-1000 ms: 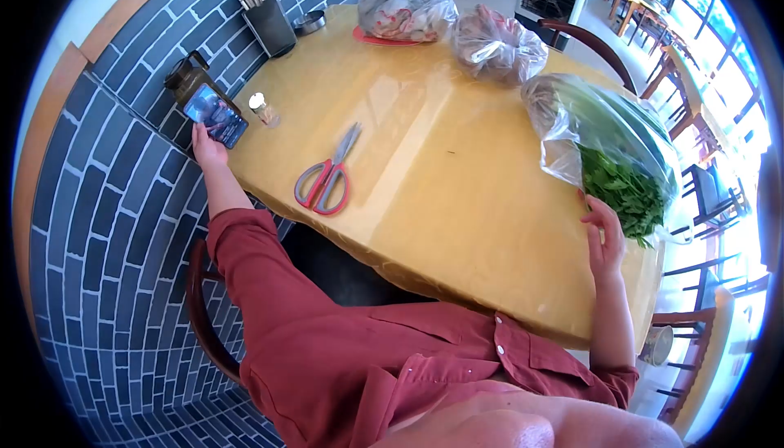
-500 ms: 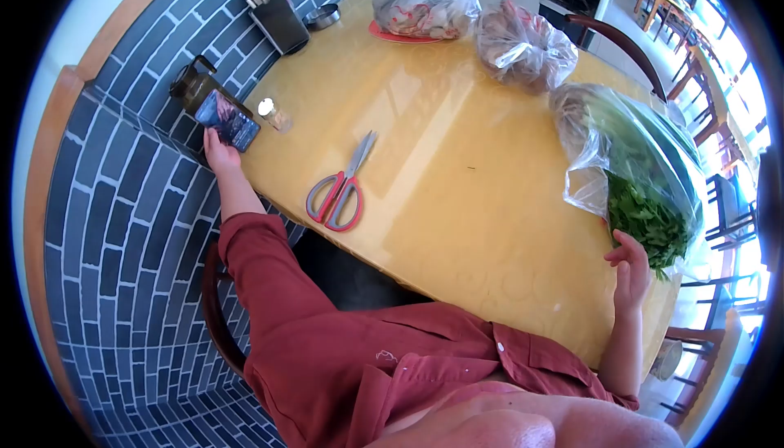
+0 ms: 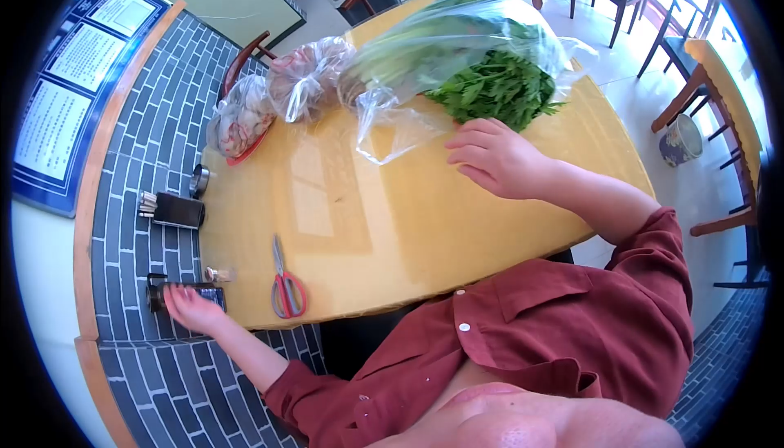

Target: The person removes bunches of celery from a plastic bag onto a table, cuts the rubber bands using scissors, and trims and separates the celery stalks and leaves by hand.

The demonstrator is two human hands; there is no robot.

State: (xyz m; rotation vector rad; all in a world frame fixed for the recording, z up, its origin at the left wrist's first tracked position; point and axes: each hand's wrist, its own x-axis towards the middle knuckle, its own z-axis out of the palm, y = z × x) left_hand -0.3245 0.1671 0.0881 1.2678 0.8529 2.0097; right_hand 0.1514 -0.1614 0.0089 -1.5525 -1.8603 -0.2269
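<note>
My left hand point(image 3: 194, 309) is at the table's left edge, its fingers loosely apart. Partly behind it, the phone point(image 3: 214, 296) leans by a dark jug point(image 3: 155, 293); I see no grip on the phone. My right hand point(image 3: 505, 159) hovers over the table's right half, fingers apart and slightly bent, holding nothing visible. Just beyond its fingertips lie leafy greens point(image 3: 498, 93), sticking out of a clear plastic bag point(image 3: 392, 125). Red-handled scissors point(image 3: 287, 294) rest on the table near its front edge, blades pointing away from me.
Two more filled plastic bags, one pale point(image 3: 243, 117) on a red plate point(image 3: 249, 147) and one knotted point(image 3: 310, 72), stand at the table's back left. A small shaker point(image 3: 216, 275), a chopstick holder point(image 3: 180, 209) and a metal bowl point(image 3: 198, 180) line the brick wall.
The view has swung to the right. My left hand has come off the phone, which stays by the jug. My right hand has reached forward toward the greens.
</note>
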